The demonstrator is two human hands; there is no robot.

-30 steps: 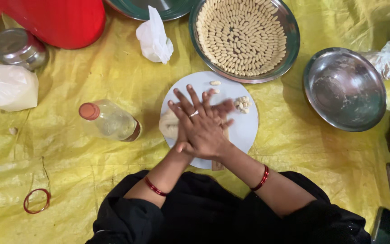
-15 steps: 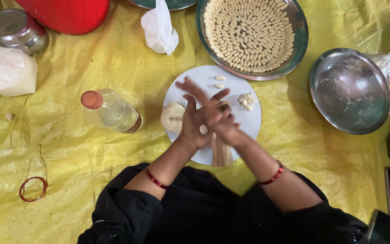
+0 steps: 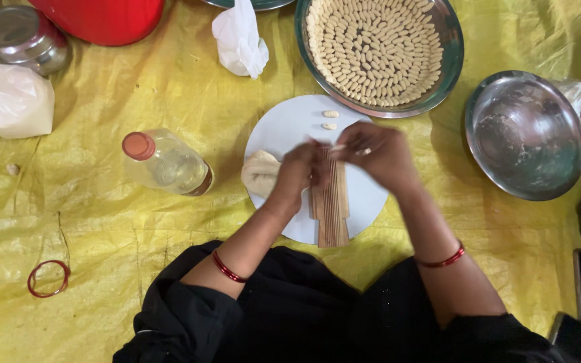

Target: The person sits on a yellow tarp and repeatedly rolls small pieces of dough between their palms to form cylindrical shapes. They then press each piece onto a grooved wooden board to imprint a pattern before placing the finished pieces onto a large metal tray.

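A bottle (image 3: 169, 163) and dough lump (image 3: 259, 173) flank the hands (image 3: 344, 161).

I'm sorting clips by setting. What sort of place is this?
Probably a home floor set up for making snacks by hand: a yellow sheet is spread as the work surface, with a lump of dough on a white plate and a bowl of shaped pieces nearby.

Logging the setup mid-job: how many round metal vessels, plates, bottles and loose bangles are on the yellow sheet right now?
Metal vessels: 3, the tray of shaped dough pieces, the empty steel bowl, the small steel pot
White plate: 1
Clear bottle: 1
Red bangle: 1
Total: 6
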